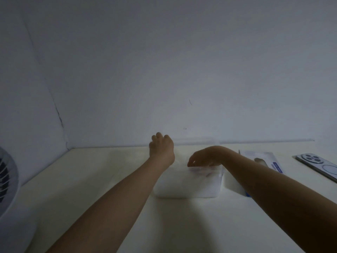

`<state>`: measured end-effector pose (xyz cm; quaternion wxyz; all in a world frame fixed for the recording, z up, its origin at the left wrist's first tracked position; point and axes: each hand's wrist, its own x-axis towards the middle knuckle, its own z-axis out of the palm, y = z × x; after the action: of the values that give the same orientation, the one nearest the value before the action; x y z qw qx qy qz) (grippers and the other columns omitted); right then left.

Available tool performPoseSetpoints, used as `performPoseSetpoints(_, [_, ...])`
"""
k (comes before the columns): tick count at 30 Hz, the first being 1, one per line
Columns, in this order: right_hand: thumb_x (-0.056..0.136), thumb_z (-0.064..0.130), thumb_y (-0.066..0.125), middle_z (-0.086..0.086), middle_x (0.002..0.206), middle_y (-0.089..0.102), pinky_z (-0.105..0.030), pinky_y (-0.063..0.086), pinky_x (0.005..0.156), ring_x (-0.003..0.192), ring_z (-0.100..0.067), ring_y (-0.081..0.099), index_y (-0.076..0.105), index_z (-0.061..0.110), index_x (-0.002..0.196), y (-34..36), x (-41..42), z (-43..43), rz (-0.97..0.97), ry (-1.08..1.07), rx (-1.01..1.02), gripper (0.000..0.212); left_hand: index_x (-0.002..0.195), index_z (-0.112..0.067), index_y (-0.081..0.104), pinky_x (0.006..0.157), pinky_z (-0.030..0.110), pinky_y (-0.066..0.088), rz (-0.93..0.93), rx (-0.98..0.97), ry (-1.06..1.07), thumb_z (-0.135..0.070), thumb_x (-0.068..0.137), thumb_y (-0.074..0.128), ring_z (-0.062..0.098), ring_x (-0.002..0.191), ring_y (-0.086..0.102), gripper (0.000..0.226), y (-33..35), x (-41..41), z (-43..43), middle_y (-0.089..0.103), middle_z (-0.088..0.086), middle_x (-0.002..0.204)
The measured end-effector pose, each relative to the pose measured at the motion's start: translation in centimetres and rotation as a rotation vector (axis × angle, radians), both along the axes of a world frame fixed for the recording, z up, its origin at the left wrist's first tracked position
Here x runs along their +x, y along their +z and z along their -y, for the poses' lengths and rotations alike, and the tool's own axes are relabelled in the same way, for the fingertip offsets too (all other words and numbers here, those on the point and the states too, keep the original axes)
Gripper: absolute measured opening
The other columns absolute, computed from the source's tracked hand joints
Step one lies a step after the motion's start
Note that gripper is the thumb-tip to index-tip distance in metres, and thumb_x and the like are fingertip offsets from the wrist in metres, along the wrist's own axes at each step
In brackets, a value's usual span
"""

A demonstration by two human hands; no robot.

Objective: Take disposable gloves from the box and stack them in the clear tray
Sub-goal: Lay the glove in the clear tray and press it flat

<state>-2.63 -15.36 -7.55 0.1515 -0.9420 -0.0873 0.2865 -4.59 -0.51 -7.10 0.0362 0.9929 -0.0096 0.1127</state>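
Hovering my right hand [202,158] over the clear tray [182,195], fingers drooping onto the gloves [200,177] heaped inside, I cannot tell what either grip holds; my left hand [161,146] curls just beyond. My forearm, crossing the box [262,157], could knock it askew on the counter [91,179].

A dim, plain room, likely a home: a pale bench [91,179] set into a corner of bare, cracked walls [164,70], a fan [7,179] at the bench's left edge, a phone [317,165] on its right end.

Pale tabletop [91,179] against wall: clear tray [187,187] centre, glove box [264,156] just beside, phone [317,165] far right, fan [9,179] left edge.
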Motion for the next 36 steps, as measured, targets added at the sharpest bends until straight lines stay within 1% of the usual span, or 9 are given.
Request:
performPoseSetpoints(3, [0.098,0.011,0.047,-0.02,0.141,0.049,-0.036,0.053,0.093,0.123,-0.034,0.056,0.048,0.004,0.139,-0.2,0.4,0.1,-0.117,-0.082,0.102,0.041,0.118,-0.006,0.053,0.08,0.029,0.044,0.058,-0.12,-0.145,0.001,0.085,0.058,0.026,0.103,0.05,0.034,0.7,0.7,1.2,0.046,0.014,0.119])
performPoseSetpoints(6, [0.1,0.01,0.04,-0.02,0.14,0.049,-0.036,0.053,0.087,0.12,-0.032,0.057,0.042,0.006,0.142,-0.5,0.8,0.0,-0.13,-0.152,0.144,0.042,0.125,-0.006,0.06,0.068,0.027,0.05,-0.481,-0.522,-0.106,-0.01,0.096,0.052,0.021,0.076,0.059,0.029,1.0,1.3,2.5,0.055,0.011,0.102])
performPoseSetpoints(8, [0.099,0.008,0.043,-0.022,0.132,0.055,-0.041,0.053,0.093,0.111,-0.034,0.06,0.044,0.0,0.138,-0.6,1.2,0.0,-0.122,-0.173,0.101,0.04,0.14,-0.007,0.047,0.082,0.034,0.054,-0.741,-0.445,-0.035,-0.021,0.101,0.049,0.026,0.095,0.063,0.042,0.4,1.9,2.7,0.054,0.014,0.123])
performPoseSetpoints(10, [0.096,0.008,0.047,-0.022,0.118,0.059,-0.043,0.049,0.099,0.103,-0.035,0.06,0.05,-0.006,0.131,-0.6,1.6,0.3,-0.071,-0.178,0.053,0.038,0.146,-0.003,0.034,0.097,0.041,0.049,-0.78,-0.252,-0.009,-0.03,0.102,0.046,0.031,0.116,0.058,0.053,-0.2,2.6,2.2,0.041,0.017,0.145])
performPoseSetpoints(16, [0.097,0.011,0.052,-0.024,0.132,0.056,-0.043,0.044,0.106,0.123,-0.037,0.056,0.05,-0.008,0.131,-0.8,1.6,0.2,-0.157,-0.162,-0.018,0.039,0.147,-0.01,0.038,0.1,0.04,0.045,-0.961,-0.115,-0.018,-0.033,0.099,0.051,0.032,0.127,0.049,0.055,-1.1,4.0,0.1,0.038,0.013,0.15])
performPoseSetpoints(20, [0.098,0.014,0.052,-0.024,0.115,0.057,-0.043,0.048,0.101,0.099,-0.037,0.064,0.047,-0.007,0.128,0.2,1.3,0.4,-0.106,-0.167,0.062,0.037,0.143,-0.009,0.04,0.093,0.044,0.052,-0.844,-0.244,0.09,-0.047,0.098,0.048,0.031,0.11,0.06,0.06,-0.7,3.8,0.3,0.046,0.018,0.14])
performPoseSetpoints(24, [0.096,0.01,0.055,-0.018,0.089,0.065,-0.034,0.059,0.06,0.067,-0.025,0.064,0.059,-0.01,0.115,3.0,0.6,1.7,0.198,-0.247,0.4,0.028,0.122,0.0,0.053,0.056,0.03,0.052,-0.532,-0.421,0.049,-0.032,0.1,0.047,0.025,0.069,0.062,0.04,1.1,3.6,1.5,0.067,0.016,0.103])
performPoseSetpoints(30, [0.092,0.012,0.056,-0.006,0.077,0.07,-0.019,0.045,0.048,0.059,-0.013,0.061,0.073,0.006,0.09,5.3,-1.6,8.3,0.634,-0.354,0.478,0.018,0.098,-0.004,0.068,0.079,0.039,0.059,-0.043,-0.513,-0.219,-0.024,0.091,0.054,0.029,0.081,0.07,0.025,4.9,0.9,8.5,0.072,0.012,0.09])
performPoseSetpoints(36, [0.094,0.017,0.061,-0.01,0.083,0.072,-0.024,0.053,0.06,0.07,-0.018,0.066,0.07,0.003,0.094,0.0,-2.6,17.0,0.57,-0.563,0.299,0.017,0.098,-0.009,0.069,0.075,0.032,0.057,-0.081,-0.475,-0.45,-0.017,0.093,0.054,0.025,0.077,0.066,0.018,2.9,-2.0,18.4,0.071,0.009,0.093])
